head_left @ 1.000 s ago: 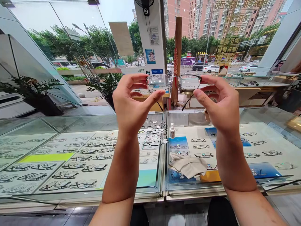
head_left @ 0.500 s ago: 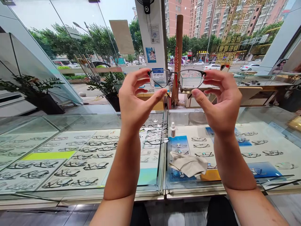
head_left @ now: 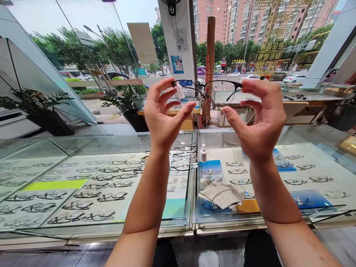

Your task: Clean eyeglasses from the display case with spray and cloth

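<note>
A pair of eyeglasses (head_left: 202,87) with a dark upper rim and clear lenses is held up at chest-to-eye height, in front of the shop window. My left hand (head_left: 162,116) grips its left end between the fingers, the thumb extended below the lens. At the right end, my right hand (head_left: 258,120) has its fingers closed on the frame, the thumb likewise pointing inward underneath. Below, on the glass counter, lies a crumpled beige cloth (head_left: 224,193). A small white spray bottle (head_left: 203,153) stands upright behind it.
Glass display cases (head_left: 194,218) span the front, with rows of eyeglass frames (head_left: 112,195) inside. Open-folded glasses (head_left: 183,157) line up by the middle seam. Beyond are a wooden post (head_left: 210,55), potted plants (head_left: 126,104) and another counter (head_left: 294,97).
The eyeglasses have turned and tilted a little in my hands, so a temple arm now shows through the right lens. My hands have come slightly closer together. Cloth and bottle stay in place.
</note>
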`<state>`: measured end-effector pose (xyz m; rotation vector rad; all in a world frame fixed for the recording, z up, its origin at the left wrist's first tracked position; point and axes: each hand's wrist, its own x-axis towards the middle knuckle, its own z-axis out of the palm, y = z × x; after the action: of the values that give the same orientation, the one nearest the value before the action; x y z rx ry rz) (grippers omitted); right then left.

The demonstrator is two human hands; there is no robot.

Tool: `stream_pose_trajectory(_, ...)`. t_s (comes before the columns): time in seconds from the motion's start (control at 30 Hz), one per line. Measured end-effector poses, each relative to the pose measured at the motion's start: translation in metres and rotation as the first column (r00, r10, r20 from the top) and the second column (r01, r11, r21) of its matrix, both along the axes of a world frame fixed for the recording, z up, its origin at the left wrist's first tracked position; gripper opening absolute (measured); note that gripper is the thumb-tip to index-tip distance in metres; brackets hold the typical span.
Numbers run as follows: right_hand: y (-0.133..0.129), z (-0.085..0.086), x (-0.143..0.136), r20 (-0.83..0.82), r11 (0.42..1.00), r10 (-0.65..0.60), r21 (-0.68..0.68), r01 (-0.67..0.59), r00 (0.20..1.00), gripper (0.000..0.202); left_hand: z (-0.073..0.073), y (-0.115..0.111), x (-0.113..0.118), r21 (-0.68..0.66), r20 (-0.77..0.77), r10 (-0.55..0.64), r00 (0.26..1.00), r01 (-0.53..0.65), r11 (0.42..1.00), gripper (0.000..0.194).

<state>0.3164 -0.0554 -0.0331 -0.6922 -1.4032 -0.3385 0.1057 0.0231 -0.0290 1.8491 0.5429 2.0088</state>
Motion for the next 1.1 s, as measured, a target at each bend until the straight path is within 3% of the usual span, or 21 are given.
stream_pose_trajectory(0.3,0.012,0.001,0.005,-0.219,0.97,0.238,-0.001,-0.244,0.946,0.018,-0.003,-0.021,0.0,0.15,0.04,0.144,0.989,-0.149,0.977,0.071)
stream_pose_trajectory(0.37,0.018,0.0,0.011,-0.248,0.961,0.257,-0.034,-0.274,0.934,0.02,-0.007,-0.023,-0.002,0.117,0.014,0.114,0.993,-0.115,0.986,0.079)
stream_pose_trajectory(0.43,0.022,-0.001,0.015,-0.271,0.955,0.271,-0.043,-0.293,0.924,0.021,-0.01,-0.025,-0.002,0.034,-0.009,0.008,1.0,-0.008,0.999,0.086)
stream_pose_trajectory(0.53,0.023,0.0,0.019,-0.295,0.945,0.288,-0.065,-0.32,0.911,0.02,-0.011,-0.027,0.0,-0.045,-0.008,-0.066,0.998,0.066,0.997,0.085)
stream_pose_trajectory(0.67,0.02,0.004,0.02,-0.371,0.916,0.344,-0.069,-0.395,0.863,0.012,-0.008,-0.029,0.003,0.011,-0.012,0.05,0.999,-0.05,0.999,0.082)
stream_pose_trajectory(0.83,0.018,0.008,0.02,-0.491,0.837,0.452,-0.055,-0.544,0.745,0.012,-0.005,-0.031,0.004,0.001,-0.061,0.098,0.993,-0.098,0.995,0.086)
stream_pose_trajectory(1.0,0.02,0.006,0.026,-0.487,0.823,0.427,-0.14,-0.55,0.762,0.022,-0.007,-0.025,0.005,0.083,-0.061,0.224,0.973,-0.218,0.972,0.082)
stream_pose_trajectory(1.1,0.024,0.004,0.031,-0.47,0.817,0.437,-0.149,-0.557,0.767,0.022,-0.009,-0.022,0.005,0.04,-0.061,0.14,0.988,-0.138,0.99,0.084)
